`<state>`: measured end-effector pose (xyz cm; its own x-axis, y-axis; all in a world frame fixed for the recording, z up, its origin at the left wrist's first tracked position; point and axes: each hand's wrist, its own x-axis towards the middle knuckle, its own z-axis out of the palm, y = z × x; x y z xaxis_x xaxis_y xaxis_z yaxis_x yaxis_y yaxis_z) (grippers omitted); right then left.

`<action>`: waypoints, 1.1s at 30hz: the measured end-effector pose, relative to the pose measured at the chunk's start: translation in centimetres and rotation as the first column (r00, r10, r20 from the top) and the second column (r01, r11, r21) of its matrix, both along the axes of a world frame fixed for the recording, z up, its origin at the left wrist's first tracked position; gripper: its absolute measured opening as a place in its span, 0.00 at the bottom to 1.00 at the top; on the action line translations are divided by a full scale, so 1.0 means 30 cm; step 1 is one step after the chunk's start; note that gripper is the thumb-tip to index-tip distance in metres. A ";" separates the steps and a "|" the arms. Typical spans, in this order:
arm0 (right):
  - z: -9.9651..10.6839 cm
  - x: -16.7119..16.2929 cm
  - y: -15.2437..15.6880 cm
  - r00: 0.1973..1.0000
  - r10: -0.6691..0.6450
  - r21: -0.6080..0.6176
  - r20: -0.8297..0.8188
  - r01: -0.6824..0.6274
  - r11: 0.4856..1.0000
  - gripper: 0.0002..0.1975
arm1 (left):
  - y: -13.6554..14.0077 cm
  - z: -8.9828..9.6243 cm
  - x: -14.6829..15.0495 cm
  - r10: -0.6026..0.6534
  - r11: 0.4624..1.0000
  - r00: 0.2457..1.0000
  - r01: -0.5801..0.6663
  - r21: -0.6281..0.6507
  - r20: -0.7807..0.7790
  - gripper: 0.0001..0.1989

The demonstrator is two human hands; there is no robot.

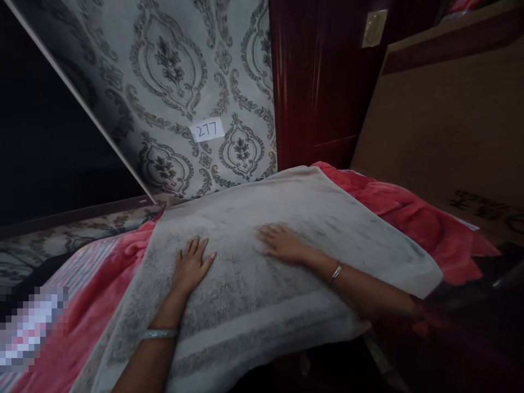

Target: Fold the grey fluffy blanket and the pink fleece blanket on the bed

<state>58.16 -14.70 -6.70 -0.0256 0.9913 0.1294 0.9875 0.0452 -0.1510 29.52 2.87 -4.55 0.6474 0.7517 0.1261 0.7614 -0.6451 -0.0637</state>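
Observation:
A grey towel (pixel 245 284) with pale stripes near its front edge is spread out before me. My left hand (pixel 191 265) rests flat on its left part, fingers apart and pointing away from me. Farther right, my right hand (pixel 280 242) lies palm down over the towel's middle, its fingers stretched out and slightly blurred. Neither hand holds anything. Part of the towel's front edge droops over a dark area below.
Red plush fabric (pixel 393 207) shows beneath the towel on both sides, with striped cloth (pixel 92 262) at the left. A large cardboard box (pixel 446 120) stands at right. Behind are patterned wallpaper (pixel 167 60) with a paper label (pixel 208 129) and a dark red panel (pixel 315 82).

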 end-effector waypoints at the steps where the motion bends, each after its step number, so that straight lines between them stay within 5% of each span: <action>1: -0.005 0.094 -0.033 0.992 -0.125 -0.014 0.018 0.125 0.992 0.31 | 0.000 0.000 0.000 0.000 1.000 1.000 0.000 0.002 -0.004 0.32; 3: -0.016 0.300 -0.128 0.920 -0.389 -0.025 0.049 0.390 0.920 0.30 | 0.002 -0.002 0.001 -0.001 1.000 1.000 0.001 0.005 -0.007 0.32; 6: -0.042 0.554 -0.304 0.718 -0.694 -0.035 0.062 0.696 0.717 0.31 | 0.006 -0.008 0.002 -0.005 1.000 1.000 0.005 0.001 0.015 0.32; 9: -0.058 0.668 -0.423 0.654 -0.753 -0.032 0.066 0.756 0.654 0.31 | 0.007 -0.015 0.004 -0.005 1.000 0.999 0.005 0.007 0.044 0.32; 12: -0.043 0.642 -0.407 0.606 -0.791 -0.012 0.081 0.794 0.607 0.30 | -0.005 -0.019 0.006 -0.004 1.000 0.998 0.003 0.007 0.064 0.32; 14: -0.020 0.544 -0.325 0.630 -0.773 0.072 0.080 0.769 0.635 0.30 | -0.017 -0.020 0.006 0.001 1.000 0.997 0.000 -0.002 0.081 0.33; 16: 0.003 0.376 -0.213 0.775 -0.629 0.156 0.058 0.615 0.773 0.31 | -0.027 -0.021 0.003 0.000 1.000 0.994 0.000 -0.001 0.108 0.34; 18: 0.017 0.151 -0.107 0.950 -0.311 0.147 0.024 0.305 0.941 0.31 | -0.033 -0.025 -0.003 0.004 1.000 0.989 -0.005 0.009 0.146 0.32; 19: 0.020 0.031 -0.063 0.990 -0.141 0.128 0.011 0.138 0.982 0.32 | -0.034 -0.027 -0.006 0.011 1.000 0.986 -0.014 0.016 0.169 0.31; 22: 0.018 -0.264 0.032 0.965 0.260 0.070 -0.016 -0.259 0.963 0.33 | -0.032 -0.035 -0.018 0.024 0.999 0.976 -0.033 0.039 0.217 0.28; 24: 0.019 -0.342 0.078 0.914 0.406 0.002 -0.015 -0.406 0.914 0.33 | -0.028 -0.040 -0.024 0.009 0.998 0.975 -0.023 0.061 0.221 0.26; 26: 0.030 -0.312 0.121 0.935 0.353 -0.075 -0.006 -0.353 0.933 0.32 | -0.024 -0.044 -0.028 -0.005 0.997 0.977 -0.012 0.079 0.214 0.25; 28: 0.052 -0.216 0.158 0.995 0.091 -0.131 0.026 -0.087 0.988 0.31 | -0.023 -0.047 -0.026 -0.007 0.996 0.979 -0.010 0.085 0.205 0.25; 31: 0.084 -0.088 0.194 0.930 -0.356 -0.081 0.092 0.363 0.928 0.30 | -0.027 -0.044 -0.018 0.014 0.998 0.982 -0.027 0.065 0.190 0.25; 33: 0.081 -0.075 0.203 0.912 -0.401 0.026 0.084 0.401 0.916 0.31 | -0.036 -0.037 -0.013 0.020 0.999 0.984 -0.028 0.042 0.178 0.27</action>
<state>55.91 -8.62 -4.28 0.3625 0.9194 0.1526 0.9319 -0.3565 -0.0660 29.15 1.80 -5.66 0.5937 0.7578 0.2706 0.7784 -0.6261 0.0458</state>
